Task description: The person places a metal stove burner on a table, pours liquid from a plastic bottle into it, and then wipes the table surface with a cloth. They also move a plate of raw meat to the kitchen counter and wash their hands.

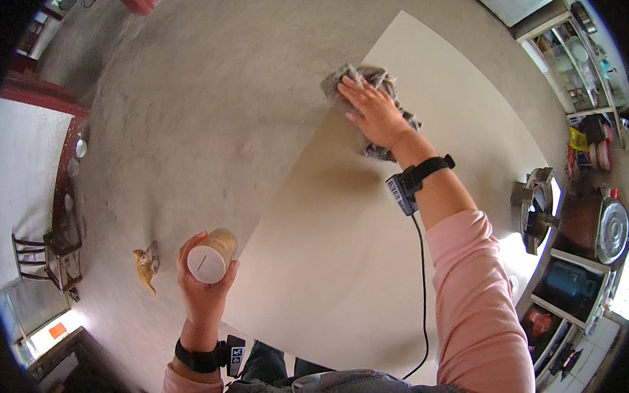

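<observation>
My left hand [207,289] grips a container [223,242] with a round white lid [207,265], held up near the left edge of the white tabletop [329,266]. The lid, marked by a dark line, faces me, and the body behind it looks brownish and see-through. My right hand [374,109] lies over a bunched grey-brown cloth [340,84] at the table's far left edge. Its fingers press down on the cloth, part of which hangs past that edge. More of the cloth shows beneath the palm and wrist.
A dark ring-shaped stand [534,210] is at the table's right edge. On the concrete floor [191,123] to the left is a small orange-and-grey cat [147,266]. A wooden chair [62,260] stands farther left. A cabinet with shelves [576,61] lines the right side. A black cable [424,298] runs from my right wrist.
</observation>
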The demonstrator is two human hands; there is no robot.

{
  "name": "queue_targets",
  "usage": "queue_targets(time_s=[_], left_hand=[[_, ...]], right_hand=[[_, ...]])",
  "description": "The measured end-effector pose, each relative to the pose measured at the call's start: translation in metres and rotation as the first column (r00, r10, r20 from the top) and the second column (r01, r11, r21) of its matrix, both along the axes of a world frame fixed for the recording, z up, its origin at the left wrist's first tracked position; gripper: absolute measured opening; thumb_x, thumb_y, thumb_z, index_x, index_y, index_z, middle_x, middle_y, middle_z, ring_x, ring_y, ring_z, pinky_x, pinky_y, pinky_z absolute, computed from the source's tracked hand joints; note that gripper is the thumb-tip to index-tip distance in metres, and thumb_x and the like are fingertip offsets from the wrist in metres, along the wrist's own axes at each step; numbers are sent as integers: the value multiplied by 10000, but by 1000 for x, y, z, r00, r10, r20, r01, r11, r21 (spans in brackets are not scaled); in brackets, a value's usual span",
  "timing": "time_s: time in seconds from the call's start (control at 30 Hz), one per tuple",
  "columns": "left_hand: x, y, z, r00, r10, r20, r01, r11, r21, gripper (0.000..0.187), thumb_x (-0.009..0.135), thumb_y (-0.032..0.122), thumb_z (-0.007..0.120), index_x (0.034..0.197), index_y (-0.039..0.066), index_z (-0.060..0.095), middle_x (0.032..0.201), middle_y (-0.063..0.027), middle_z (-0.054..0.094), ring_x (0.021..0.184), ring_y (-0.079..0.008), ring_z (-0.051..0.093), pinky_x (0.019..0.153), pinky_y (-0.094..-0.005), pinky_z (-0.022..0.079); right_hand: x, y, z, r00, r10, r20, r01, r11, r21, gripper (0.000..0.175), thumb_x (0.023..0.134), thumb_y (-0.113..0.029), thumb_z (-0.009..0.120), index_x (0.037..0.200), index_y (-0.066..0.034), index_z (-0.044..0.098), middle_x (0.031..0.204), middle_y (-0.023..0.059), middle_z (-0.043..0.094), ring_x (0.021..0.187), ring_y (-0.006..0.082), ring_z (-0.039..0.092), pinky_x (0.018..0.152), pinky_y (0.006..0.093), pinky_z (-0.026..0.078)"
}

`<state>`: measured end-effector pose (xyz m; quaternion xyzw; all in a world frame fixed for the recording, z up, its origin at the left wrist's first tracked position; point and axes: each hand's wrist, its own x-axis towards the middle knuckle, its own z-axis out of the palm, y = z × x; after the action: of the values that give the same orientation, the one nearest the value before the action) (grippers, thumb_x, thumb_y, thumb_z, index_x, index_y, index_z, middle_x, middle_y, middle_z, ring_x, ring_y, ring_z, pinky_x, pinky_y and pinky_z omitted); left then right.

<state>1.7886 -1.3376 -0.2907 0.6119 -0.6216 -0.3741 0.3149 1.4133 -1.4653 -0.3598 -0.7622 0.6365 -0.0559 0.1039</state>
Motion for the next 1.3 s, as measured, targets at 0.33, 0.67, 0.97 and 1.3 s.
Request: queue_targets(time_s=[0.33,0.67,0.97,1.3], left_hand=[[85,52,37,988,12,-155,-8,1000,25,591,615,-3,725,1146,40,467,1074,-83,534,960,-174,537,843,-295,436],[166,99,69,993,-104,-49,106,993,48,509,618,51,739,1075,-2,521,1015,-75,550,919,-156,547,807,-290,438],[174,115,84,968,-252,7,251,965,73,436,641,106,741,1003,-18,532,983,-95,575,908,-167,558,798,-299,439],[116,115,86,930,-355,-97,361,931,56,432,636,108,743,994,-17,536,945,-97,608,873,-173,580,787,-303,449]], right_hand=[[143,123,15,988,139,-71,-130,985,111,621,828,-285,535,1367,-133,265,1428,23,237,1313,253,220,1033,417,238],[288,250,9,969,226,96,-240,955,175,625,791,-109,503,1369,-172,276,1428,-16,247,1326,219,196,1039,413,214],[348,387,8,683,-215,698,-193,869,456,577,649,30,515,1213,-85,484,1228,140,493,1159,314,432,960,353,363],[205,449,45,-108,-557,824,748,500,436,453,812,-37,536,1249,-82,427,1177,127,496,1073,256,482,882,362,415]])
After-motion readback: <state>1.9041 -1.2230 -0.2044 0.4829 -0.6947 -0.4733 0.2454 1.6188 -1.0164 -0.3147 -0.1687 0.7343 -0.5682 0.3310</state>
